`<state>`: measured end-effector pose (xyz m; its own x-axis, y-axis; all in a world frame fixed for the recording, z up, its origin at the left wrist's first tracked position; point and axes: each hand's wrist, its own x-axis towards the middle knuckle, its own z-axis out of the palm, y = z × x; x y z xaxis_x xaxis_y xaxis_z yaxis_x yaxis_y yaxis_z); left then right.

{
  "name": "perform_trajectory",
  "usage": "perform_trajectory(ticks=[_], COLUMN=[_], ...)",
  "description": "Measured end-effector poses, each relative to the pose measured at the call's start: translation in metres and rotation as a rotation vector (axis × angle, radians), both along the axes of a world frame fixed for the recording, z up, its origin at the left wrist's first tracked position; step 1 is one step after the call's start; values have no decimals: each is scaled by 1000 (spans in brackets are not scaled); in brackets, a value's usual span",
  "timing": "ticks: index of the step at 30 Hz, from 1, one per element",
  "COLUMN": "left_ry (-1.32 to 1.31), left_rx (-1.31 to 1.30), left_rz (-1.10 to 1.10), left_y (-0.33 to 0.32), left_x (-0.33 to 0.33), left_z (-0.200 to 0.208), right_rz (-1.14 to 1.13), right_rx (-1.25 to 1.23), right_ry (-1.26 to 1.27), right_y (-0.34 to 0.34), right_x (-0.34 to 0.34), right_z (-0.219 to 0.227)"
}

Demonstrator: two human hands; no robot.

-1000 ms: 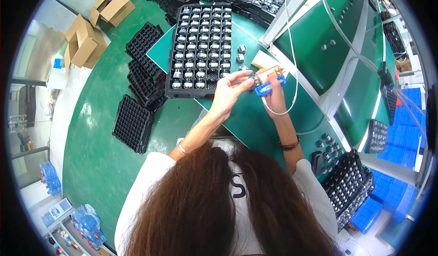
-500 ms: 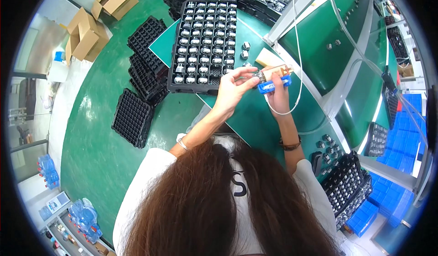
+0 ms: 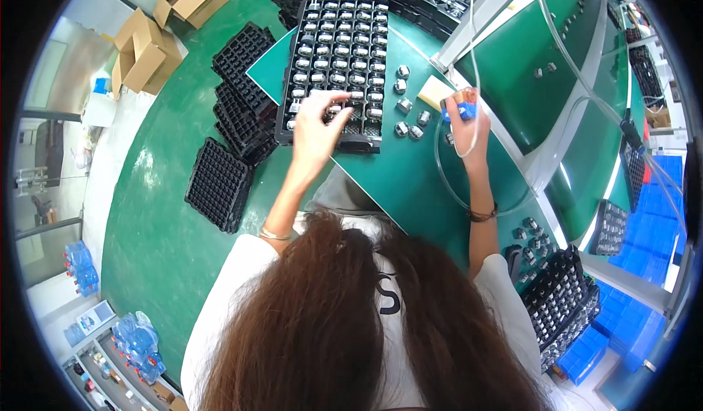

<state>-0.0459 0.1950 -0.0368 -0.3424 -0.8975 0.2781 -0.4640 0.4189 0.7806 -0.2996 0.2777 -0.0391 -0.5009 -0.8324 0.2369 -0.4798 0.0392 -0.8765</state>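
Right of tray: metal parts, yellow block.

Tray at 12 o'clock is black, gridded; its parts show silver. Tool at 2 o'clock is blue; block at 1 o'clock, pale yellow.

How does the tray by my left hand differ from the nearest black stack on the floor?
The tray sits on the green table; the floor stack is on the green floor. Silvery pieces fill most of the tray, while none show atop the floor stack. Both are black and gridded.
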Motion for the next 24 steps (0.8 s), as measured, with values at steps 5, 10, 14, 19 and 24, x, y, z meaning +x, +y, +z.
perform_trajectory(ticks=[5, 10, 14, 19, 24], left_ry=[-276, -288, -317, -168, 227], left_rx=[43, 77, 44, 64, 447], left_rz=[-200, -379, -394, -357, -376], left_y=[-11, -17, -18, -17, -18], left_x=[43, 44, 47, 42, 39], left_z=[0, 9, 8, 11, 9], right_rz=[-59, -83, 13, 36, 20], right_rx=[23, 43, 39, 225, 218], right_ry=[266, 289, 136, 74, 68], right_y=[-12, -14, 1, 31, 26], right_x=[-5, -5, -10, -22, -23], right_z=[-11, -14, -10, 9, 1])
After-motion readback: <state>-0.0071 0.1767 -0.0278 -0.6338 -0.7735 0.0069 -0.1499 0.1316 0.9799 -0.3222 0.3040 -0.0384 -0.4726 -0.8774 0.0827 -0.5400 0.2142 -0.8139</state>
